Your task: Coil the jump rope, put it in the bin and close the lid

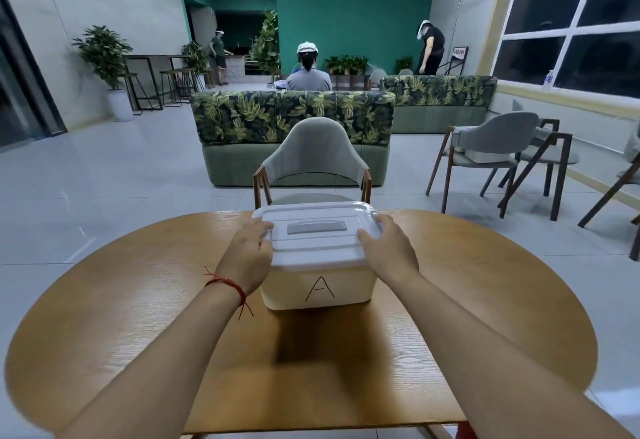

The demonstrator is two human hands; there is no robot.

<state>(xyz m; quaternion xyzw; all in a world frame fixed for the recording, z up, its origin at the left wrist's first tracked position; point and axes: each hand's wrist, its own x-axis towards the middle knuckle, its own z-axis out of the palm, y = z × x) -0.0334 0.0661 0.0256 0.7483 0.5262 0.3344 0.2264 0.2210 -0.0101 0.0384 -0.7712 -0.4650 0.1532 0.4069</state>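
Note:
A cream plastic bin (pixel 318 288) marked with a hand-drawn "A" stands at the far middle of the round wooden table (pixel 138 317). Its white lid (pixel 315 234), with a grey recessed handle, sits flat on top. My left hand (pixel 247 255) grips the lid's left edge, thumb on top. My right hand (pixel 388 248) grips the lid's right edge the same way. The jump rope is not visible anywhere; the bin's inside is hidden by the lid.
A grey armchair (pixel 313 158) stands just beyond the table's far edge. Behind it is a leaf-patterned sofa (pixel 294 133) with a seated person. More chairs (pixel 498 154) stand to the right near the windows.

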